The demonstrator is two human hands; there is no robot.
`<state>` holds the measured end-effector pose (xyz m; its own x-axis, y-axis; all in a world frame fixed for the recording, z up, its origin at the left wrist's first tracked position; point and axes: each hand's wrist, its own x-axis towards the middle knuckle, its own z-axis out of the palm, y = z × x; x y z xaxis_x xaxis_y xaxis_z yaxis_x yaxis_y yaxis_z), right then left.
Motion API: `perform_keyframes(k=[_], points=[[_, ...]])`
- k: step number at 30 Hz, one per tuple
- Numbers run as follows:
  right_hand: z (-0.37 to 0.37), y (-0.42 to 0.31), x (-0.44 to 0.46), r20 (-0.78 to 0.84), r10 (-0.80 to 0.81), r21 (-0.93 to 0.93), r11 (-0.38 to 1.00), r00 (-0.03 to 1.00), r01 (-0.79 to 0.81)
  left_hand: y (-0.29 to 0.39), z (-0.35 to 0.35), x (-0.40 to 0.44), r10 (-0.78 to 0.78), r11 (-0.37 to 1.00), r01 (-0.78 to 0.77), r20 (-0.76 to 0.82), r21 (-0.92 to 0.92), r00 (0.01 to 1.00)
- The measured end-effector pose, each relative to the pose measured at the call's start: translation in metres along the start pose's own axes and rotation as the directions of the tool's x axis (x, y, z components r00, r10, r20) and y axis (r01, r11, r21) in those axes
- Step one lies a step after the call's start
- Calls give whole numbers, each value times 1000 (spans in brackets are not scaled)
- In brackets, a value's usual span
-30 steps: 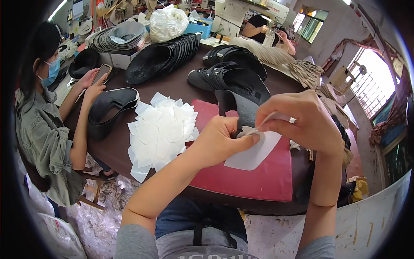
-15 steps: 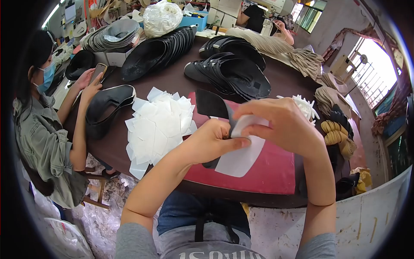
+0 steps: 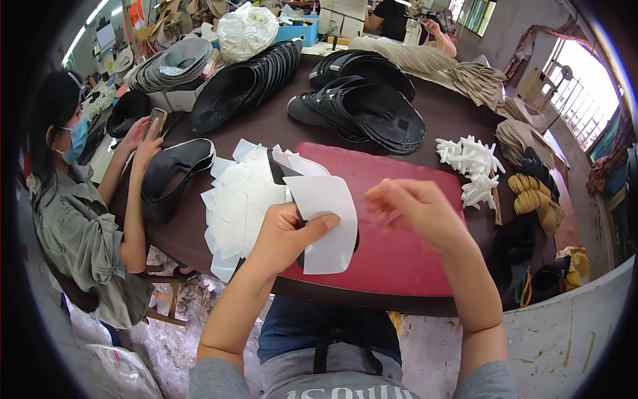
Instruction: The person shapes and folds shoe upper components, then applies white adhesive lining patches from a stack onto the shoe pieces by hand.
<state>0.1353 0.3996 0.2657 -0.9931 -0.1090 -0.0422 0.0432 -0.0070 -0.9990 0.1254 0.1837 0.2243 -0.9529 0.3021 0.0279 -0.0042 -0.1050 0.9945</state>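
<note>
My left hand (image 3: pixel 284 234) is closed on a black shoe upper (image 3: pixel 278 167), its thumb pressing a white translucent sheet (image 3: pixel 325 233) onto it. Most of the upper is hidden behind that sheet. To the right, my right hand (image 3: pixel 419 207) hovers over the red mat (image 3: pixel 405 266), fingers loosely bent and apart, holding nothing; its fingertips are slightly blurred. Left of the held piece lies a heap of similar white sheets (image 3: pixel 242 199).
Stacks of black shoe uppers (image 3: pixel 379 123) stand at the back of the brown table (image 3: pixel 246 133). White knotted strips (image 3: pixel 468 163) lie at right. On the left, a person (image 3: pixel 86 219) in a mask holds a phone (image 3: pixel 156 121), near a single black upper (image 3: pixel 173 176).
My left hand has moved left with the upper and sheet. The sheet, curled between both hands before, now lies flatter over the upper. My right hand has let go and drawn away.
</note>
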Motion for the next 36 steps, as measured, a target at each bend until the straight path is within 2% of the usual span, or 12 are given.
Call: perform_keyframes(k=[3, 7, 13, 17, 23, 27, 29, 30, 31, 32, 33, 36], points=[[8, 5, 1, 170, 177, 30, 982, 970, -184, -2, 0, 2, 84, 996, -82, 59, -32, 995], [22, 11, -14, -43, -407, -342, 864, 913, 369, 9, 5, 1, 12, 995, -6, -64, 97, 998], [38, 9, -15, -97, -411, -299, 881, 906, 367, 5, 4, 6, -3, 993, 5, -20, 118, 1000], [36, 11, -17, -6, -536, -684, 618, 844, 388, -2, 14, 17, 147, 795, -79, 64, -601, 987], [49, 19, -11, -3, -622, -644, 600, 783, 474, -16, 12, 21, 296, 878, -308, -91, -366, 951], [36, 9, -3, 115, -709, -804, 345, 696, 484, -22, -7, 8, 24, 708, -114, -138, -697, 990], [26, 2, 3, 182, -740, -812, 259, 648, 524, -20, -54, -23, 267, 947, -294, -188, -130, 945], [20, -2, 8, 259, -759, -808, 168, 597, 565, 4, -41, -19, 277, 946, -300, -169, -125, 946], [15, -4, 12, 335, -768, -796, 79, 546, 600, 34, -22, -16, 634, 690, -526, -63, 497, 771], [11, -3, 11, 417, -757, -771, -2, 503, 636, 49, -10, -13, 791, 95, -498, 238, 862, 563], [9, 0, 4, 417, -746, -769, 15, 520, 639, 45, -8, -13, 780, 112, -490, 229, 865, 583], [4, -5, -24, 21, -796, -767, 375, 604, 520, 26, -8, -7, 548, 533, -387, 41, 752, 835]])
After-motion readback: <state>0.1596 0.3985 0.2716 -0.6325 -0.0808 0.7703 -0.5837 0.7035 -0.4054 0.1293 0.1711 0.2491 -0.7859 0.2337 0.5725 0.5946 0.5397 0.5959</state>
